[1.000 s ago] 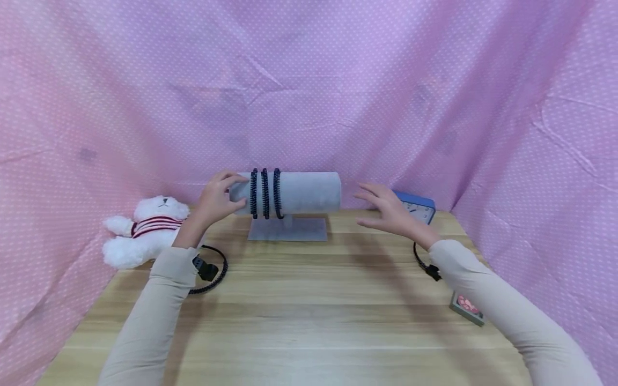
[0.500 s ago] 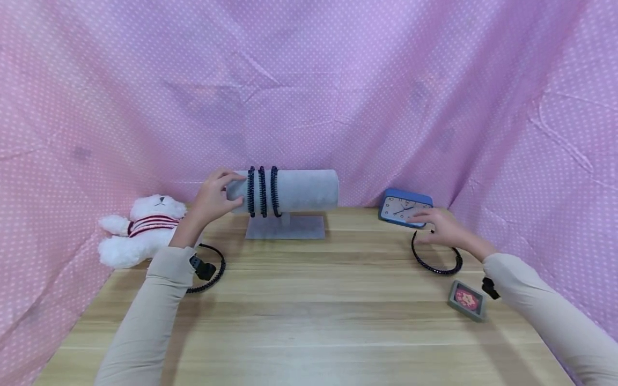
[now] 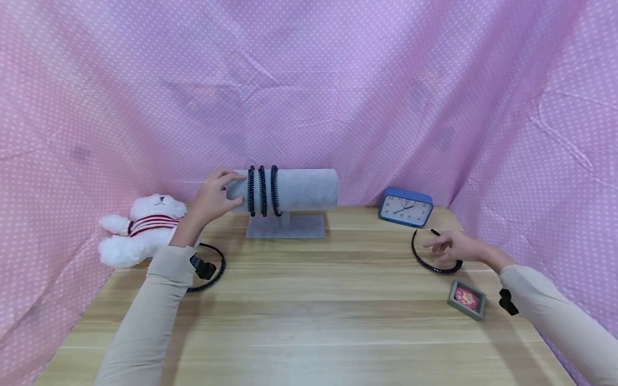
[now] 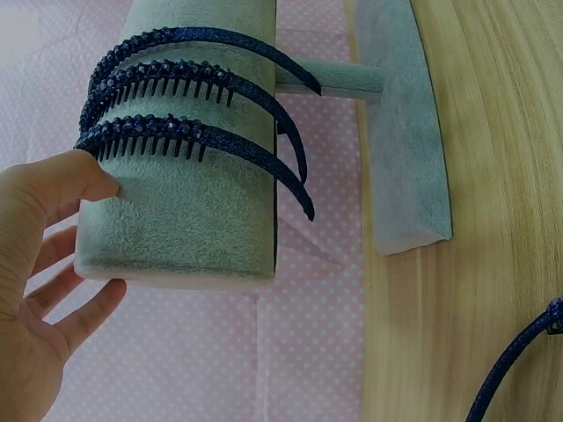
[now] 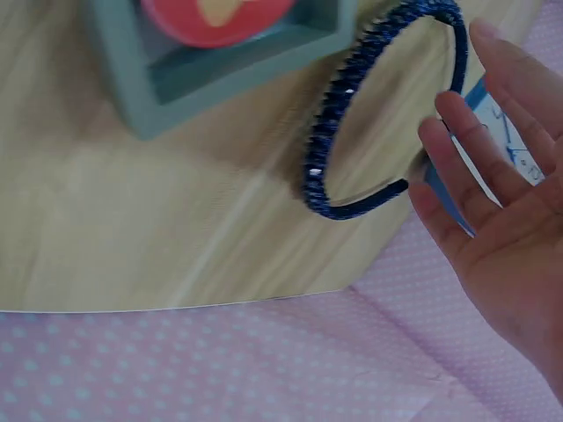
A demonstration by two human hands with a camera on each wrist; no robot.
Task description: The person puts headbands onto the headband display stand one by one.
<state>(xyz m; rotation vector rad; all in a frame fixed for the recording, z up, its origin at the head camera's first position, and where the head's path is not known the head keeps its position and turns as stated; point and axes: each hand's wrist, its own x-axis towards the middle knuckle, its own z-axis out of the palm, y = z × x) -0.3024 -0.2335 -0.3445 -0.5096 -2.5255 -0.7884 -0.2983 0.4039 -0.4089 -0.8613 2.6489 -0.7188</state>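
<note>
A grey plush headband stand (image 3: 309, 188) with a cylindrical bar carries three dark beaded headbands (image 4: 167, 132) with comb teeth, side by side on its left half. My left hand (image 3: 214, 197) holds the bar's left end, thumb and fingers spread around it, beside the outermost headband. Another dark headband (image 3: 427, 264) lies on the table at the right, its open ends toward the back. Over it hovers my right hand (image 3: 456, 246), fingers relaxed and holding nothing. In the right wrist view, its fingertips (image 5: 429, 130) overlap one arm of that headband (image 5: 330, 132).
A blue clock (image 3: 405, 208) stands behind the right-hand headband. A small grey-green frame with a pink picture (image 3: 466, 298) lies in front of it. At the left are a white plush bear (image 3: 145, 230) and another headband (image 3: 219, 274), partly hidden by the left wrist.
My right hand has left the air beside the stand's right end and moved right and down to the headband by the clock. The left hand stays on the bar.
</note>
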